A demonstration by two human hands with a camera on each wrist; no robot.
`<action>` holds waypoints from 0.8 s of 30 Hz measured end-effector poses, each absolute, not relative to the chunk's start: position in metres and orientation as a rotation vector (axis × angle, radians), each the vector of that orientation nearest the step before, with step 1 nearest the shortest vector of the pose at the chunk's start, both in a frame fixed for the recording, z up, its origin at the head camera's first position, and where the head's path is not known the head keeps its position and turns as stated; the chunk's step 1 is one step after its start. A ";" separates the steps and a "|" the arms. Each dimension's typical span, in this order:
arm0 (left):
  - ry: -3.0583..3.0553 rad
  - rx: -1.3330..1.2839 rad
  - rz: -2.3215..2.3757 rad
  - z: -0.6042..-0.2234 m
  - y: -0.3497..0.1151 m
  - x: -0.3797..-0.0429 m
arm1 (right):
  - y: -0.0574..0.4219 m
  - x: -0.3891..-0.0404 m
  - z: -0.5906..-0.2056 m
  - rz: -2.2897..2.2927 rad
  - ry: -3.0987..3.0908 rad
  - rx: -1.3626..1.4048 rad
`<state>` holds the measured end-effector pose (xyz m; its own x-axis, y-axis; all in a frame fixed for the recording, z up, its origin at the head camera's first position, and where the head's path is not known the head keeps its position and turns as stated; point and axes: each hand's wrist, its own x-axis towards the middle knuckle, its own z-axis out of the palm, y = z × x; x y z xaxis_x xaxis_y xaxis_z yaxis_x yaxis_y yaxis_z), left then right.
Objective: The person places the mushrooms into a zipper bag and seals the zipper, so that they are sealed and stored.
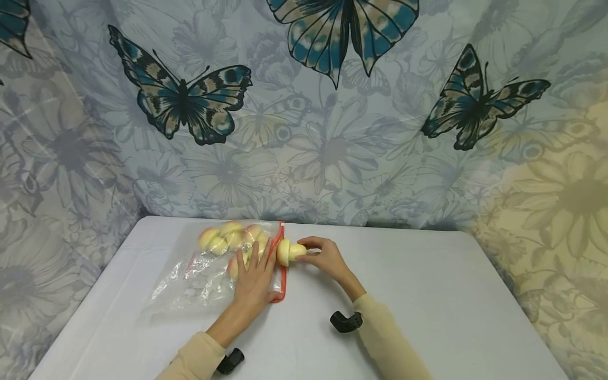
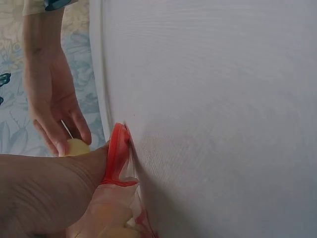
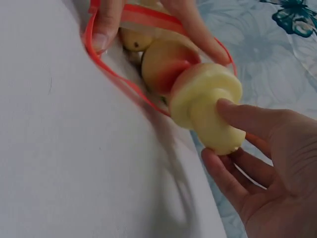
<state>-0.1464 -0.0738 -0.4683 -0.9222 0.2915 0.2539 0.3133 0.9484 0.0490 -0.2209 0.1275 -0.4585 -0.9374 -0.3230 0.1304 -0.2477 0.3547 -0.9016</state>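
Observation:
A toy mushroom (image 3: 218,119), with a pale yellow stem and a red-tinged cap, is pinched by its stem in my right hand (image 1: 328,257). Its cap points toward the mouth of a clear plastic bag (image 1: 190,285) edged in red. Several more yellow-and-red toy mushrooms (image 1: 218,244) lie inside that bag. Across the bag, beside its mouth, my left hand (image 1: 254,282) rests with spread, mostly straight fingers. In the right wrist view, the left thumb (image 3: 108,22) touches the red rim (image 3: 121,79), which gapes. The left wrist view shows only a yellow bit of the held mushroom (image 2: 77,147).
A white-covered table (image 1: 427,295) carries the bag on its left half, near the back edge. Behind it hangs a butterfly-and-flower patterned cloth (image 1: 328,158). Black devices (image 1: 345,322) are worn at both wrists.

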 end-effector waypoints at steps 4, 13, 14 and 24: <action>-2.853 -0.459 -0.116 -0.468 -0.072 -0.145 | 0.117 -0.222 -0.463 -1.696 2.524 -0.542; -2.843 -0.494 -0.146 -0.472 -0.068 -0.145 | 0.103 -0.215 -0.470 -1.757 2.494 -0.536; -2.844 -0.488 -0.145 -0.472 -0.068 -0.145 | 0.103 -0.215 -0.470 -1.770 2.493 -0.527; -2.818 -0.486 -0.157 -0.472 -0.066 -0.145 | 0.100 -0.205 -0.457 -1.855 2.449 -0.591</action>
